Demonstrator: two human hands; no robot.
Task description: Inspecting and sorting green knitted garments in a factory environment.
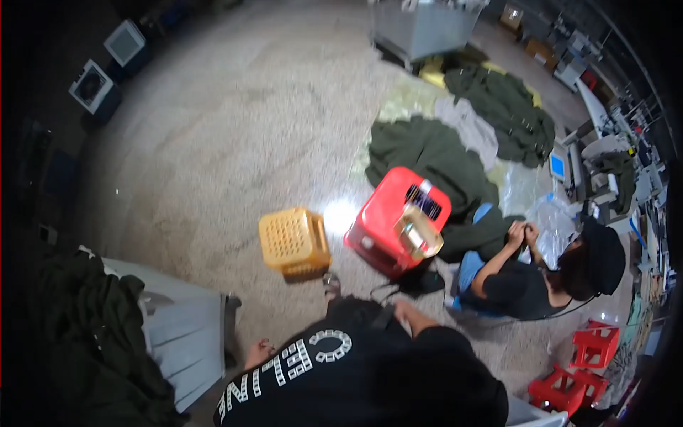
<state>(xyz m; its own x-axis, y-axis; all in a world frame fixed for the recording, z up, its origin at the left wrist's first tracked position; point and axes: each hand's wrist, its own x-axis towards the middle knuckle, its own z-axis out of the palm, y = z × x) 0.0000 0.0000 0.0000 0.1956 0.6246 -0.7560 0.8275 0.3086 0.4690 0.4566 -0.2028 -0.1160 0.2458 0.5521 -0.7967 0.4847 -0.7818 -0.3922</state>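
Left grip [261, 351] half-curled, seemingly empty; right grip's [403, 312] hold unclear, red stool [385, 208] beyond.

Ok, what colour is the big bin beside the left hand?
Light grey. The bin, beside the left hand, shows best in the head view.

A box [430, 232] sits on a stool [386, 208], right of a footstool [288, 238], with garments [420, 151] behind

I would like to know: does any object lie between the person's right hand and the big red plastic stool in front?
Yes: a black item, apparently fabric, lies on the floor between the right hand and the red plastic stool, by the stool's near side.
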